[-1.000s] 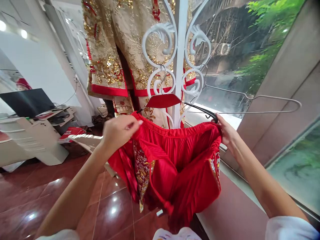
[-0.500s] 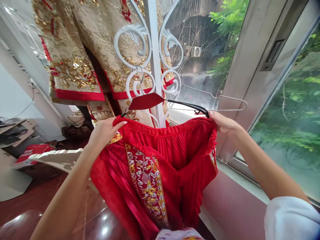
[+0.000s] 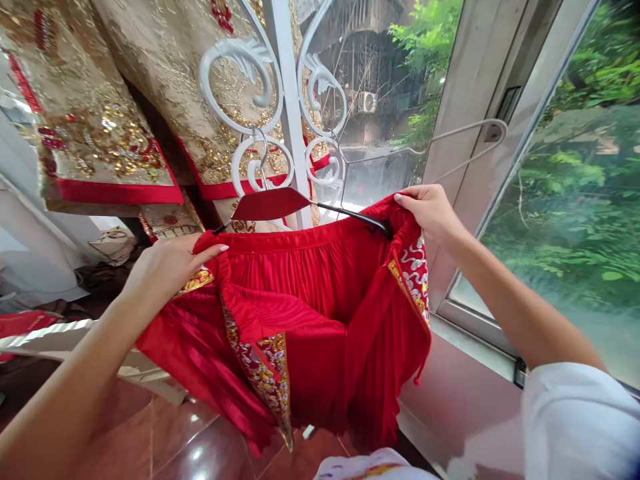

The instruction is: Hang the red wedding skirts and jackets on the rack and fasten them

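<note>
Red skirt point(image 3: 310, 267) between curled fingers point(image 3: 206, 251)

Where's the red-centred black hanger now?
Head view centre: the red-centred black hanger hooks on the white scrolled metal stand, right tip in the red pleated skirt by the right hand.

Left hand point(image 3: 165, 267): raised, fingers curled and pinched together; forearm bare, stretched up from lower left.
Right hand point(image 3: 430, 210): held higher, fingers closed in a grip, wrist bent; forearm bare, reaching from lower right.
</note>
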`<state>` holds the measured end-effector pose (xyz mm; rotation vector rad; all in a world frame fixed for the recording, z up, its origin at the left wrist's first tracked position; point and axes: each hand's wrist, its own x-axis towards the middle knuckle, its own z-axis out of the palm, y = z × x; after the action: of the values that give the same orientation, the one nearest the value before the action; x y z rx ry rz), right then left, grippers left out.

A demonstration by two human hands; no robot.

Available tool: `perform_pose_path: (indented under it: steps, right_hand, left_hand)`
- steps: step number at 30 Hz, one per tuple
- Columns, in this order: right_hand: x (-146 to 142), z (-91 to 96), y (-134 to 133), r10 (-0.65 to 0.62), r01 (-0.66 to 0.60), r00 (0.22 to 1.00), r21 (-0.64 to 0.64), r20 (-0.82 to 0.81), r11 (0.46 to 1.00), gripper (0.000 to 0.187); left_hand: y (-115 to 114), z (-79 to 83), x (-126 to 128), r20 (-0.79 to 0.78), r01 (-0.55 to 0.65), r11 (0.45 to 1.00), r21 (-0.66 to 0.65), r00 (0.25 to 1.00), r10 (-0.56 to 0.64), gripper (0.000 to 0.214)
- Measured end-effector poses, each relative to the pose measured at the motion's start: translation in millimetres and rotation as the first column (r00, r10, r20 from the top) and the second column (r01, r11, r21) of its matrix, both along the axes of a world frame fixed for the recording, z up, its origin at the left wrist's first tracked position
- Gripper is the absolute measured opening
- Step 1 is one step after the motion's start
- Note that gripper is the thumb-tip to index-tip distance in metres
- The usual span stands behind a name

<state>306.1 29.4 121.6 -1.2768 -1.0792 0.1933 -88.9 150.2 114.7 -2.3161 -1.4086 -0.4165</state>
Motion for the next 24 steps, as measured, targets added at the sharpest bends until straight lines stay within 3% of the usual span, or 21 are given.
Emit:
perform_pose_path:
  steps: [3, 5, 9, 12, 15, 19, 21, 24]
  right_hand:
    - [-2, -4.7, 14, -0.235, 0.204, 0.887, 0.12, 0.398, 0.972, 0.018]
    - [-1, 1.8, 27, -0.283, 0.269, 0.799, 0.105, 0.53, 0.957, 0.022]
    - [-7, 36.2, 48, -0.331, 0.313, 0.731, 0.137, 0.597, 0.94, 0.023]
    - [-39, 49.4, 45, -0.377, 0.302, 0.696, 0.227, 0.612, 0.926, 0.024]
    - [-91, 25.3, 29, -0.315, 0.26, 0.634, 0.189, 0.706, 0.947, 0.027]
    - [-138, -36.5, 23, -0.049, 0.225, 0.543, -0.089, 0.838, 0.97, 0.027]
    - [-137, -56.6, 27, 0.061, 0.148, 0.57, -0.176, 0.82, 0.973, 0.027]
    - [-111, -61.6, 27, 0.114, -0.034, 0.741, -0.133, 0.661, 0.991, 0.035]
  left_hand:
    - [-7, 6.2, -1, -0.092, -0.053, 0.998, 0.036, 0.994, 0.056, 0.052]
    - [-12, 11.7, -2, -0.152, -0.091, 0.994, 0.058, 0.983, 0.099, 0.052]
    - [-23, 19.8, -5, -0.248, -0.167, 0.979, 0.115, 0.95, 0.192, 0.052]
    - [-32, 17.5, -6, -0.26, -0.223, 0.955, 0.196, 0.927, 0.27, 0.057]
    - [-37, 10.7, -2, -0.228, -0.214, 0.951, 0.224, 0.937, 0.265, 0.061]
    - [-33, 5.3, -2, -0.147, -0.162, 0.98, 0.113, 0.973, 0.178, 0.063]
    - [-29, 5.1, -6, -0.095, -0.117, 0.992, 0.045, 0.988, 0.12, 0.063]
    - [-28, 5.9, -14, -0.036, -0.069, 0.998, -0.013, 0.997, 0.068, 0.059]
